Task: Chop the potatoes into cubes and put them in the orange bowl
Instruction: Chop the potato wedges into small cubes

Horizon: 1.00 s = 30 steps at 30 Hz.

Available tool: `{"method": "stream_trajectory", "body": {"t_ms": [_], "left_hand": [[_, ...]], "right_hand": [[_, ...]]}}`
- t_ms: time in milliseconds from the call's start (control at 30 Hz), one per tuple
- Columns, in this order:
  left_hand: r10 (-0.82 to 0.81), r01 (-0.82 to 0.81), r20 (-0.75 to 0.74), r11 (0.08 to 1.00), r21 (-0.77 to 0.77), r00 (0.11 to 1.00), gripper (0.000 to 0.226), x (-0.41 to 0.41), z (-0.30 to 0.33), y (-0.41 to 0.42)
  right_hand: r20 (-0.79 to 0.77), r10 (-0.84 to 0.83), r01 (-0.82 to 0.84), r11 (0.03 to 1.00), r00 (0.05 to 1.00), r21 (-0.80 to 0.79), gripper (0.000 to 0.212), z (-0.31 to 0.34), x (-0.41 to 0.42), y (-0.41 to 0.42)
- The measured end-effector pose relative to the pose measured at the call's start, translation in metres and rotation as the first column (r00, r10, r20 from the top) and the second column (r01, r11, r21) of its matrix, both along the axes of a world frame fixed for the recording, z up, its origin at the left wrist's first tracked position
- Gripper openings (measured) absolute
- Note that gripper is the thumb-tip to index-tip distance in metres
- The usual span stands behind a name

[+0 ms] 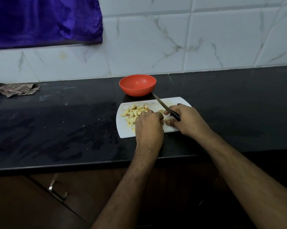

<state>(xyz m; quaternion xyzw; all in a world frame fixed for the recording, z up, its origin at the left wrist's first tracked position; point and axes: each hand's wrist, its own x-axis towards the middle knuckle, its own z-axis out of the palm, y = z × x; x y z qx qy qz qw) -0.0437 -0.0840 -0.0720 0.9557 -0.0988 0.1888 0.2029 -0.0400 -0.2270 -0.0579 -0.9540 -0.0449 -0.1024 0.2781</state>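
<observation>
A white cutting board [123, 129] is seen on a dark counter [56, 121], with the orange bowl [137, 85] just behind it, apparently empty. A pile of potato cubes [133, 113] is spread over the left half of the board; a couple of larger pieces [161, 111] are left near the knife. The knife [166, 109] is gripped by the right hand [187, 120], fingers wrapped round the black handle, blade angled up and away toward the bowl. The left hand [148, 124] is laid over the board with fingers curled down; whether a piece is pinched under them cannot be told.

Cutting is judged nearly done, transfer not started. Risks from here: the left fingertips are very close to the blade, so a cut could be caused by a slip on wet potato. Cubes near the board's left edge could be pushed onto the counter when gathered. The bowl could be knocked by the blade tip, which is near its rim. A crumpled cloth [15, 90] lies far left, well apart.
</observation>
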Motion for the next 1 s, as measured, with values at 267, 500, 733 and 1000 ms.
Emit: {"method": "stream_trajectory", "body": {"t_ms": [267, 500, 733, 1000], "left_hand": [[0.12, -0.073, 0.099, 0.918, -0.389, 0.988, 0.012, 0.002, -0.004, 0.018], [0.194, -0.143, 0.114, 0.924, -0.356, 0.974, 0.013, 0.011, 0.009, 0.069], [0.138, -0.122, 0.033, 0.946, -0.3, 0.99, 0.021, 0.013, -0.003, 0.075], [0.088, -0.046, 0.124, 0.951, -0.307, 0.988, 0.022, 0.017, -0.002, 0.067]], "right_hand": [[0.062, 0.013, -0.024, 0.983, 0.998, 0.181, 0.023, -0.007, 0.004, 0.008], [0.137, 0.089, -0.131, 0.934, 0.987, 0.333, 0.022, 0.009, 0.01, 0.049], [0.151, 0.136, -0.176, 0.939, 0.979, 0.294, 0.025, 0.012, 0.019, 0.067], [0.131, 0.046, -0.076, 0.971, 0.99, 0.227, 0.035, 0.01, 0.033, 0.023]]}}
